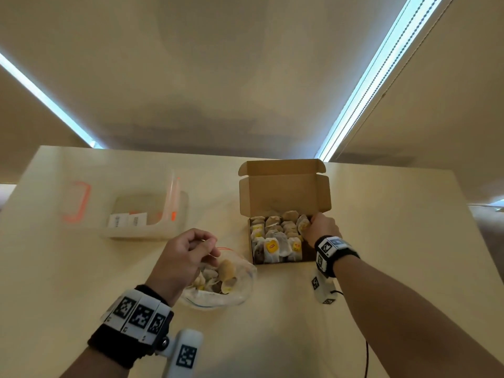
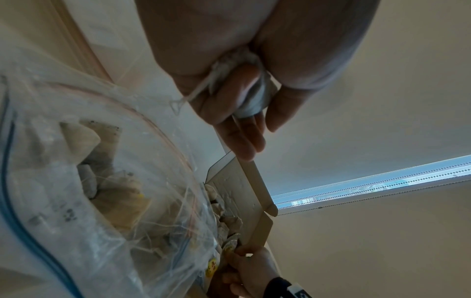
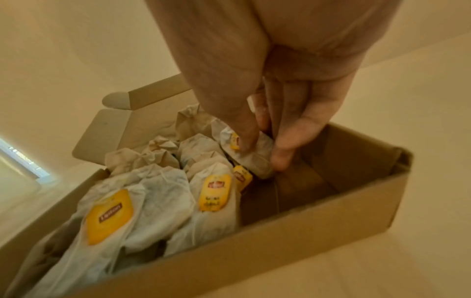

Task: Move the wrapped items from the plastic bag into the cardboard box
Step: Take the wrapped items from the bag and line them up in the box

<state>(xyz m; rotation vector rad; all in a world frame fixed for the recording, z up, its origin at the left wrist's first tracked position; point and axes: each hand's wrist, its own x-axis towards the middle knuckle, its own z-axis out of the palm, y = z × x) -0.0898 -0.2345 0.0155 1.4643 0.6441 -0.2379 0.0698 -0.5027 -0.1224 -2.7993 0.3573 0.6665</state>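
The right hand (image 3: 270, 113) pinches a wrapped tea bag (image 3: 251, 153) inside the cardboard box (image 3: 293, 231), beside the other tea bags. Left of the box, the left hand (image 1: 182, 257) curls around the plastic bag (image 1: 231, 293), gripping its rim.

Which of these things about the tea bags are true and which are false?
1. The cardboard box has its lid open. True.
2. The right hand holds nothing. False: it pinches a tea bag inside the box.
3. The plastic bag still has tea bags in it. True.
4. The box is full to its right wall. False: there is a bare gap on that side.
5. The left hand holds something white, with a string hanging from it. True.
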